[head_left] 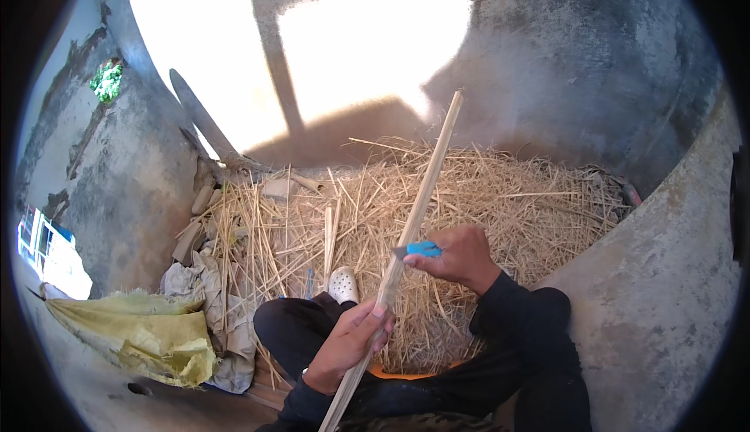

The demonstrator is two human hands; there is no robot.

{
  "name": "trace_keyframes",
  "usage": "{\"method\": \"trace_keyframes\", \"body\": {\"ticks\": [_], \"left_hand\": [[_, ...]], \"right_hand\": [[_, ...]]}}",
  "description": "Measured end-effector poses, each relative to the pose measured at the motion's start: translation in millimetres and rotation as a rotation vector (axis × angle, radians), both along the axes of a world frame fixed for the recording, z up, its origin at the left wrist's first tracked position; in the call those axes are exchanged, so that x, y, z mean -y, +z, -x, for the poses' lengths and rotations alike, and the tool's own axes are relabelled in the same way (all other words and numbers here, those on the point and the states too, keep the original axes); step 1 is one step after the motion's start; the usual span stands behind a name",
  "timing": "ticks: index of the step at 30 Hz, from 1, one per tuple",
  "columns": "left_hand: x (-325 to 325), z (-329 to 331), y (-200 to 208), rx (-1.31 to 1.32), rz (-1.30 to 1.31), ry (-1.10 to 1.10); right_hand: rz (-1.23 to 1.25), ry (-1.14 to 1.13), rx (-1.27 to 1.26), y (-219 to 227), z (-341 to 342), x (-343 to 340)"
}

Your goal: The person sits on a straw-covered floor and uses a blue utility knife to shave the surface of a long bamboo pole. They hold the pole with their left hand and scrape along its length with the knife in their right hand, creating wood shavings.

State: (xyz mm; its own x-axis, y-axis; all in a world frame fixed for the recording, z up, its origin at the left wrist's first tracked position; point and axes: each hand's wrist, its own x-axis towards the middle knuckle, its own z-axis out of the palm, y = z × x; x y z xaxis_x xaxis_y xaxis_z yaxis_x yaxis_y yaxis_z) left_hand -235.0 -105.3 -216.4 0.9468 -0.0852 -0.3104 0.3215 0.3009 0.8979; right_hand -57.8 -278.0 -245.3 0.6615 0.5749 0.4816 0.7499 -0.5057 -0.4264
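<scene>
A long, pale wooden strip [427, 186], which looks like split bamboo, slants from the lower edge up to the right in front of me. My left hand [361, 340] is closed around its lower part. In my right hand [462, 258] is a blue-handled utility knife [422, 249], gripped with thumb and fingers. Its short blade points left and meets the strip a little above my left hand. Whether the edge is cutting in cannot be made out. The strip's lower end runs out of the picture.
A heap of straw-like shavings [500, 198] spreads along the wall. Several thin strips [258, 233] lie at the left, near a torn yellow sack [137, 338] and crumpled pale cloth [230, 307]. My white clog [343, 284] rests among shavings. A concrete ledge [656, 291] rises at the right.
</scene>
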Motion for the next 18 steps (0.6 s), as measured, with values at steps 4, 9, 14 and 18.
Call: {"method": "trace_keyframes", "body": {"ticks": [4,9,14,18], "left_hand": [[3,5,4,0.035,-0.157,-0.024],[3,10,6,0.034,-0.303,-0.011],[5,8,9,0.118,-0.476,0.014],[13,18,6,0.141,-0.516,-0.039]], "right_hand": [[-0.031,-0.072,-0.062,-9,-11,2],[-0.003,0.063,0.061,-10,10,-9],[-0.05,0.025,0.121,-20,-10,-10],[0.016,-0.227,-0.03,-28,-60,7]]}}
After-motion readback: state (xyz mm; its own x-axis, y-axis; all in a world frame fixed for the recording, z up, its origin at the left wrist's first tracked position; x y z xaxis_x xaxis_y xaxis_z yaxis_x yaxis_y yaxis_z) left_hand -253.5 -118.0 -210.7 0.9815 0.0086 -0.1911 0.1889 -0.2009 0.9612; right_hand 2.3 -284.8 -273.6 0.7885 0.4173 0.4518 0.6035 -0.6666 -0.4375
